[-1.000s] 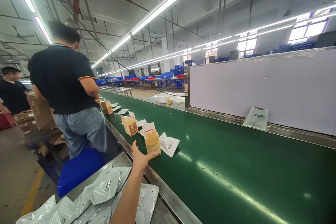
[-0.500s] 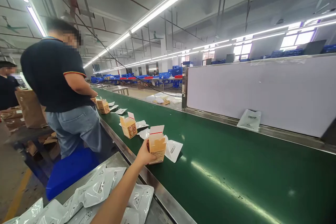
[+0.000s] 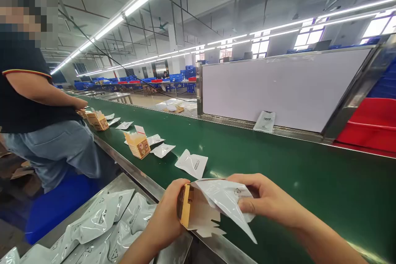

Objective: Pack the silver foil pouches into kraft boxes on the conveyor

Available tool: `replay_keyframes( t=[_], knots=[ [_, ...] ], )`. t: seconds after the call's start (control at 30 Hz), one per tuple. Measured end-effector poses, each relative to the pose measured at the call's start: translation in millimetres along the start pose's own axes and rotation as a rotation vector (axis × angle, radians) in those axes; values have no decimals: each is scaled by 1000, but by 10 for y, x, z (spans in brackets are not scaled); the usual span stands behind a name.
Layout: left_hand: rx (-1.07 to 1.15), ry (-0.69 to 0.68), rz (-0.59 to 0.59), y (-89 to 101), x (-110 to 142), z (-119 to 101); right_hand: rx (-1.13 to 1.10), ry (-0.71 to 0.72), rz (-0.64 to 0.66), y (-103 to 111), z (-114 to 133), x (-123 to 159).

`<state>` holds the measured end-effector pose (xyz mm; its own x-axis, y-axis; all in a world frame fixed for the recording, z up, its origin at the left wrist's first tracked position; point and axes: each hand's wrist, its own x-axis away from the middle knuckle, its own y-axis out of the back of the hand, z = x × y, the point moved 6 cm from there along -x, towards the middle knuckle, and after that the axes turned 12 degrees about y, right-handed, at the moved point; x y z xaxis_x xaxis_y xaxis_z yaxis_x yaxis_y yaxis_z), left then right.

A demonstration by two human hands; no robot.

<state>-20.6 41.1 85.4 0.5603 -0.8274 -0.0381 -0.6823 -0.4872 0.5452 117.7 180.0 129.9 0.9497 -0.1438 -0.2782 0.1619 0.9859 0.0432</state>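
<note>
My left hand [image 3: 165, 218] grips a small yellow carton [image 3: 189, 211] with its flaps open, held over the near edge of the green conveyor belt [image 3: 278, 169]. My right hand [image 3: 267, 202] pinches a white plastic pouch [image 3: 227, 202] whose end lies at the carton's open mouth. Another open yellow carton [image 3: 137, 143] stands on the belt farther left, and loose white pouches [image 3: 192, 163] lie beside it.
A steel side table [image 3: 126, 185] at lower left carries a heap of white pouches [image 3: 102, 218]. A person in a dark shirt and jeans [image 3: 37, 123] stands at the belt to the left, hands at a carton [image 3: 98, 120]. A white panel [image 3: 284, 86] and red bins [image 3: 371, 123] line the far side.
My left hand took the yellow carton off the belt and drew it close. My right hand came into view with a white pouch at the carton's opening. The view swung right.
</note>
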Motion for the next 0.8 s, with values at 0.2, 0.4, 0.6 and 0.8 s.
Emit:
replay_keyframes(
  t=[0.2, 0.4, 0.6, 0.8],
  knots=[
    [-273, -74, -153, -149, -29, 117, 767, 56, -158, -15, -88, 99],
    [-329, -119, -251, -364, -95, 36, 1462, 466, -333, -294, 24, 168],
    [-161, -79, -286, -369, -92, -3, 1256, 176, 171, -362, 90, 144],
    [-287, -334, -303, -683, 1, -114, 923, -251, 477, -232, -124, 20]
  ],
)
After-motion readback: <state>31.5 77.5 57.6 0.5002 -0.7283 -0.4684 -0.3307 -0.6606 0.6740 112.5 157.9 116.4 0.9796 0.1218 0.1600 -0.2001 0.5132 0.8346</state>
